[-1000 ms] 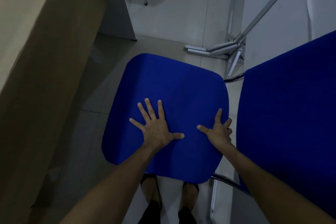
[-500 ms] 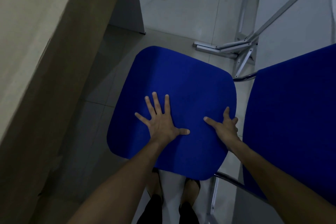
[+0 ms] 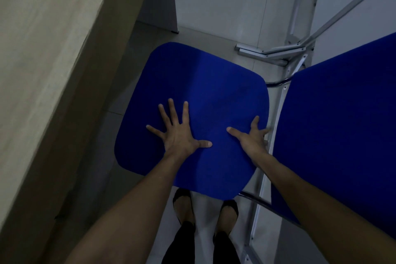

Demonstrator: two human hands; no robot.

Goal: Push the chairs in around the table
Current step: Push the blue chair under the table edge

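Observation:
A blue padded chair seat (image 3: pixel 205 83) fills the middle of the head view, seen from above. The same chair's blue backrest (image 3: pixel 334 126) rises at the right on a chrome frame (image 3: pixel 276 82). My left hand (image 3: pixel 179 133) lies flat on the seat with fingers spread. At the seat's right edge my right hand (image 3: pixel 252 138) presses down, its outer fingers curled over the edge beside the backrest. The wooden table (image 3: pixel 49 53) runs along the left, its edge apart from the seat.
A grey metal table-leg frame (image 3: pixel 276 51) stands on the tiled floor behind the chair, at upper right. A white panel (image 3: pixel 162 4) drops to the floor at the top, next to the table. My two feet (image 3: pixel 205 206) stand below the seat's near edge.
The view has drifted so the table and the chair sit a little further right in frame. Both hands keep their places flat on the seat.

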